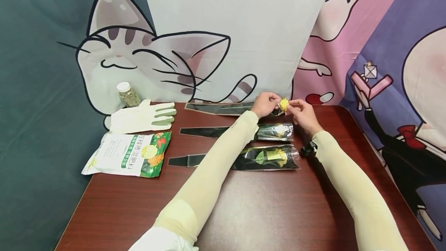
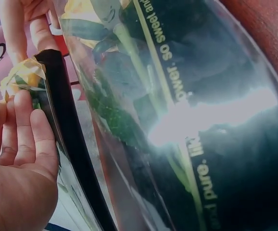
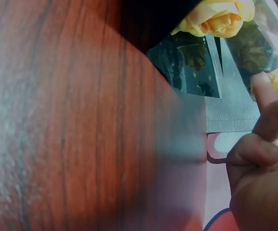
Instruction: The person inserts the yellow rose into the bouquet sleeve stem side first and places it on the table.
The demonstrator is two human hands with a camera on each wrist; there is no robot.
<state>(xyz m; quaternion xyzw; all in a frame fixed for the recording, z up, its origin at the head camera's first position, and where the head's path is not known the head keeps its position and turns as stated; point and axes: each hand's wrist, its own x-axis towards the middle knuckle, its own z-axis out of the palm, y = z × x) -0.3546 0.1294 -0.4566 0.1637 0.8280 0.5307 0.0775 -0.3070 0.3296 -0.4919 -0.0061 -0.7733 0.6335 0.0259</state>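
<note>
At the back of the table, my left hand (image 1: pixel 264 105) and right hand (image 1: pixel 306 117) meet at a yellow rose (image 1: pixel 283 104). The rose's head shows at the mouth of a black-backed clear sleeve (image 1: pixel 223 108) lying along the far edge. From the left side, my left thumb and fingers pinch the bloom, closely seen in the left wrist view. My right thumb and fingertips pinch it from the other side; the right wrist view shows that hand (image 3: pixel 264 168) only partly. Nearer me lie two more sleeved yellow roses, a middle one (image 1: pixel 280 129) and a front one (image 1: pixel 280 159).
On the left lie a white glove with green fingertips (image 1: pixel 139 118) and a white and green printed bag (image 1: pixel 127 154). A white-capped jar (image 1: pixel 129 95) leans behind the glove. Cartoon-printed cloth (image 1: pixel 244 18) hangs behind the brown table (image 1: pixel 258 208).
</note>
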